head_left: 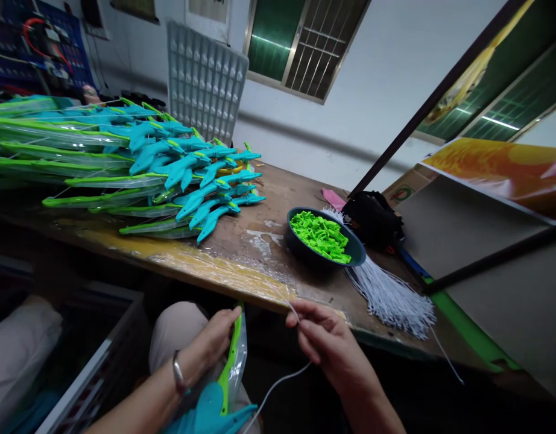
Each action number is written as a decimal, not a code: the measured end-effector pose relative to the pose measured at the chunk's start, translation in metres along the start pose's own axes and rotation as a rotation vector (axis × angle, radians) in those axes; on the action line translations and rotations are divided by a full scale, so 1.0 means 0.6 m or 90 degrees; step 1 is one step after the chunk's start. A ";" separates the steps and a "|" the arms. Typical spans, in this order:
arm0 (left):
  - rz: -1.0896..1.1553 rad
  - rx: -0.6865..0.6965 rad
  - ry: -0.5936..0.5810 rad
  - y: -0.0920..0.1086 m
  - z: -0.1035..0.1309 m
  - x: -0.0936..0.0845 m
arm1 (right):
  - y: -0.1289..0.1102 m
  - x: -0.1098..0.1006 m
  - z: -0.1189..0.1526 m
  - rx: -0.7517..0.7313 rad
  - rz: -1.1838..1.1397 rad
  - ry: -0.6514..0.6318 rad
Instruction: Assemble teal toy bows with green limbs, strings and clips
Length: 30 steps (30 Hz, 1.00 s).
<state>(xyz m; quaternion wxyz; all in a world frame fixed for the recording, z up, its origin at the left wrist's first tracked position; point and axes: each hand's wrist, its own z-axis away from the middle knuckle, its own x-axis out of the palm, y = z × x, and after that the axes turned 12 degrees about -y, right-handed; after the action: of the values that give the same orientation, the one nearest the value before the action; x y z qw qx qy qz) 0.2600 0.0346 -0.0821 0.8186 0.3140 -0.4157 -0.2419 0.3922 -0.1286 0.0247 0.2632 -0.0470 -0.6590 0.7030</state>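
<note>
The toy (210, 413), blue at one end with a lime-green strip and clear plastic, is near seven o'clock in the view, below the front edge of the tabletop. The left hand (214, 336) pinches the far end of its green strip; a silver bracelet (179, 372) circles that wrist. Near five o'clock the right hand (325, 334) pinches a white string (282, 378) between thumb and fingers. The string curves down toward the toy's blue end — whether it is tied there I cannot tell — and a short length pokes up past the fingertips. A knee (178, 325) in pale cloth is just beside the left forearm.

On the tabletop (287, 187), straight toward twelve o'clock from the right hand, stands a dark bowl (303, 250) of bright green pieces (321, 235). A thick bundle of white strings (391, 295) lies at four o'clock, reaching behind the bowl, with a black bag (372, 217) at three. From nine to ten o'clock spreads a heap of similar toys (169, 160), their blue ends mostly pointing right.

Farther out, a grey rack (205, 84) leans at eleven o'clock, a barred window (321, 45) sits near twelve, and a white basket (85, 372) stands low at eight.
</note>
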 end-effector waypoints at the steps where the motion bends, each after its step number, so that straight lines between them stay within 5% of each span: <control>1: 0.044 -0.029 -0.016 -0.009 -0.008 0.004 | 0.007 0.002 -0.003 0.017 0.043 -0.018; 7: 0.204 -0.084 -0.081 -0.071 0.032 0.044 | 0.026 0.009 -0.018 0.087 0.209 -0.049; 12: 0.184 0.017 -0.117 -0.066 0.072 0.066 | 0.010 0.029 -0.005 -0.091 0.457 -0.035; 20: 0.070 0.122 -0.082 -0.046 0.080 0.057 | 0.011 0.069 0.018 -0.436 0.782 -0.039; 30: 0.056 0.139 -0.087 -0.056 0.079 0.063 | 0.035 0.069 0.021 -0.470 0.787 -0.024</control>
<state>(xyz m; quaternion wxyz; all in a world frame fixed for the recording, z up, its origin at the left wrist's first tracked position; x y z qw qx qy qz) 0.2363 -0.0279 -0.0644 0.7590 0.3656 -0.5079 -0.1800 0.3451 -0.1219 0.0180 -0.2274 -0.4849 -0.7110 0.4556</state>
